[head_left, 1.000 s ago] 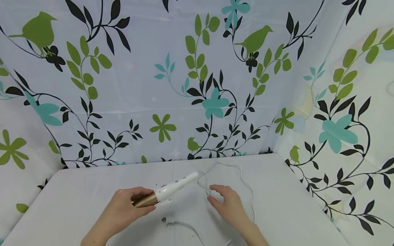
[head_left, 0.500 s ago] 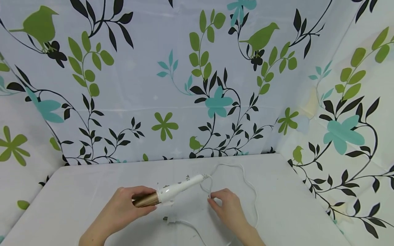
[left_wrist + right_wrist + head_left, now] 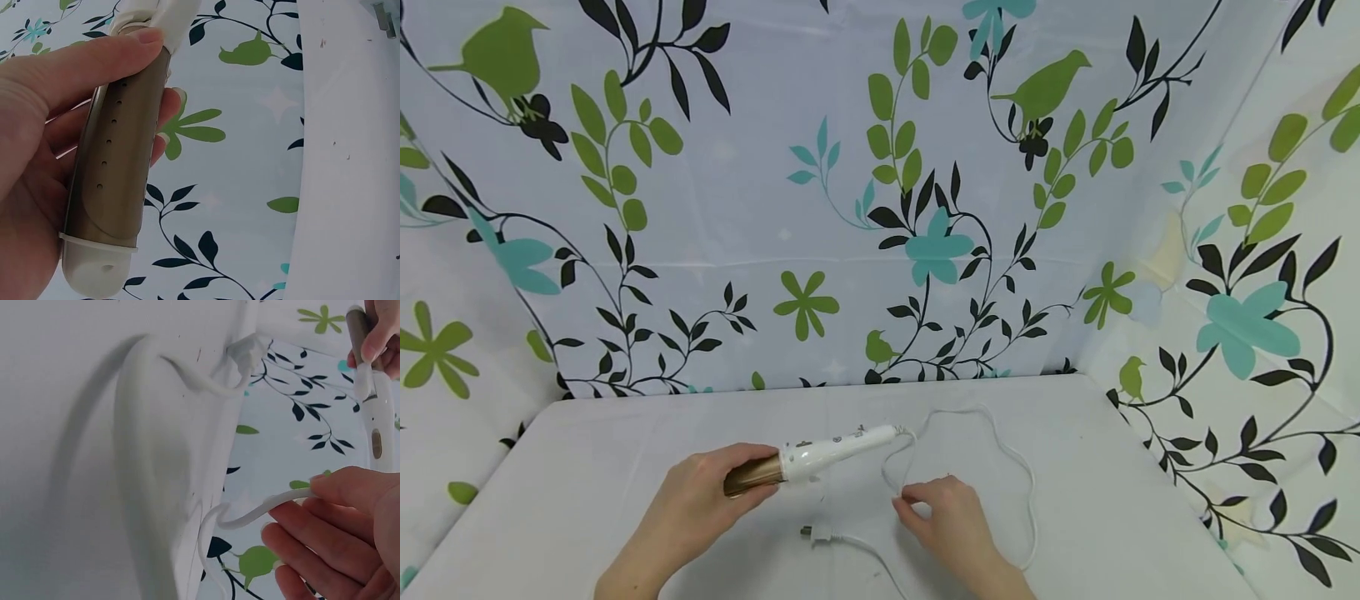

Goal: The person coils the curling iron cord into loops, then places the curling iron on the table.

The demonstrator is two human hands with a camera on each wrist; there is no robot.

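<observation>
My left hand (image 3: 696, 496) grips a curling iron by its gold barrel, the thumb lying near the white clamp end. The iron's white handle (image 3: 838, 448) points right over the table, with small dark markings on top. In the left wrist view the barrel (image 3: 115, 156) shows a row of small holes and a white tip (image 3: 97, 272). My right hand (image 3: 951, 521) pinches the white cord (image 3: 256, 511) between thumb and forefinger, a short way from the handle's end. The other right fingers extend below the cord in the right wrist view.
A white plug (image 3: 820, 534) with metal prongs lies on the white table (image 3: 647, 433) between the hands, its lead running toward the front edge. A loop of cord (image 3: 1032, 492) lies to the right. A patterned curtain (image 3: 715, 208) of leaves and birds surrounds the table.
My right hand has closed its thumb and forefinger on the cord and drawn it slightly toward me. The curling iron has tilted a little closer to level in my left hand.
</observation>
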